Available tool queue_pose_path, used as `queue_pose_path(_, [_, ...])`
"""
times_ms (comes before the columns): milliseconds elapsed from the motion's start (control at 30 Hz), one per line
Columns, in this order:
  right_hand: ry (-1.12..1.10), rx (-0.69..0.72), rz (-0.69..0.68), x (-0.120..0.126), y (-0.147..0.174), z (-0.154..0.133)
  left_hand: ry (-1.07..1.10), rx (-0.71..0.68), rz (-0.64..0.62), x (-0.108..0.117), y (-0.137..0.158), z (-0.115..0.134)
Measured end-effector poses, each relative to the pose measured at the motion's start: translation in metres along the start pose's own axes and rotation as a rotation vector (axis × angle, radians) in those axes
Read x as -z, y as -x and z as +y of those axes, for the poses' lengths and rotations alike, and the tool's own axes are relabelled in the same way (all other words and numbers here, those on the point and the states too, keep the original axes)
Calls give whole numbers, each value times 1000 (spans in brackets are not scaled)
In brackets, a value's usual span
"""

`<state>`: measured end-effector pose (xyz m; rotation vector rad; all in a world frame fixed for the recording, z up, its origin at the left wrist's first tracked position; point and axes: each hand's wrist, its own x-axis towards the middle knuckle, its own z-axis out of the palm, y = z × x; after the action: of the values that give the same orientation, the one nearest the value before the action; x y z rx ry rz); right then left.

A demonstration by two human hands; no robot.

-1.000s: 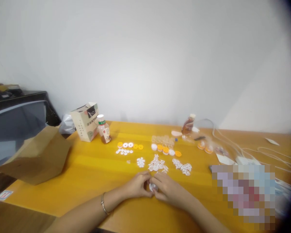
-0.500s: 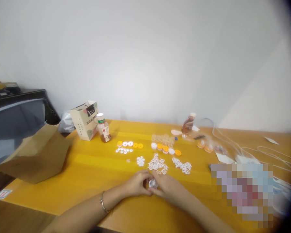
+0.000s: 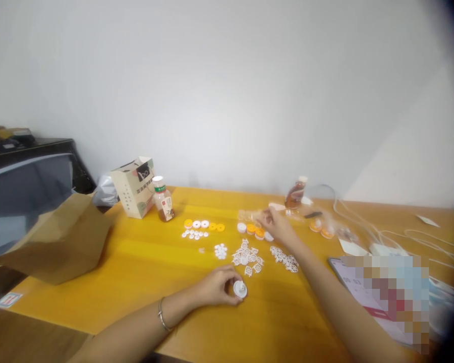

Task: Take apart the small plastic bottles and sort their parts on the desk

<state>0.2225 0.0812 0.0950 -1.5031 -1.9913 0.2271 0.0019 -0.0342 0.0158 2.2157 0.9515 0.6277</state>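
My left hand (image 3: 223,286) holds a small white round part (image 3: 240,289) with a raised knob, thumb and fingers curled around its left side, on the table. Farther off, my right hand (image 3: 270,222) has its fingertips bunched at a group of clear plastic cup-like pieces (image 3: 245,215); what is between the fingers is hidden. Just below that hand is a row of white and orange round caps (image 3: 250,229). White lattice pieces (image 3: 245,252) lie in a pile beyond my left hand, with a second lattice pile (image 3: 283,258) to the right. Small white knobbed pieces (image 3: 220,251) sit in a cluster.
At the left stand a brown paper bag (image 3: 64,237), a printed carton (image 3: 134,189) and a white-capped bottle (image 3: 164,201). Orange and white rings (image 3: 204,225) form another row. A brown bottle (image 3: 295,192), cables (image 3: 419,234) and a phone (image 3: 357,287) are at the right.
My right hand has left the white part and moved away, up to the clear plastic pieces. My left hand stays on the part, whose knob now shows.
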Motion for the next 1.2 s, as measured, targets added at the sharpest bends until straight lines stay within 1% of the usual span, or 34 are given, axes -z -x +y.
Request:
queue_pose_path(67, [118, -19, -11, -14, -21, 14, -7, -8, 3, 0, 0, -1])
queue_pose_path(133, [170, -16, -27, -27, -34, 22, -8, -18, 6, 0, 0, -2])
queue_pose_path(233, [222, -15, -44, -41, -41, 27, -7, -21, 6, 0, 0, -3])
queue_pose_path(367, [299, -20, -47, -51, -45, 32, -6, -18, -2, 0, -1, -3])
queue_pose_path(533, [361, -11, -31, -57, -47, 39, 3, -19, -8, 1, 0, -2])
queue_pose_path(667, [377, 2, -19, -57, -47, 42, 2, -15, -6, 2, 0, -2])
queue_pose_path(833, [364, 2, 15, -48, -42, 33, 1, -20, 6, 0, 0, -4])
queue_pose_path(900, [300, 36, 78, -44, -27, 23, 8, -26, 9, 0, 0, -5])
queue_pose_path(933, [229, 76, 128, -43, -14, 17, 12, -30, 10, -1, 0, -5])
queue_pose_path(967, [132, 152, 173, -42, 3, 10, 15, -32, 10, -1, 0, -5])
queue_pose_path(1000, [35, 223, 187, -42, 23, 3, 18, -33, 9, 0, 0, -5])
queue_pose_path(1033, [-45, 283, 167, -43, 44, -4, 21, -32, 9, 0, 0, -5])
queue_pose_path(1100, [-118, 377, 65, -46, 88, -16, 28, -26, 7, 0, 0, -4])
queue_pose_path(1133, [-131, 408, -6, -47, 107, -20, 34, -24, 4, 0, 0, -4])
queue_pose_path(1200, [-110, 412, -102, -51, 135, -27, 47, -21, 4, 0, 0, -4])
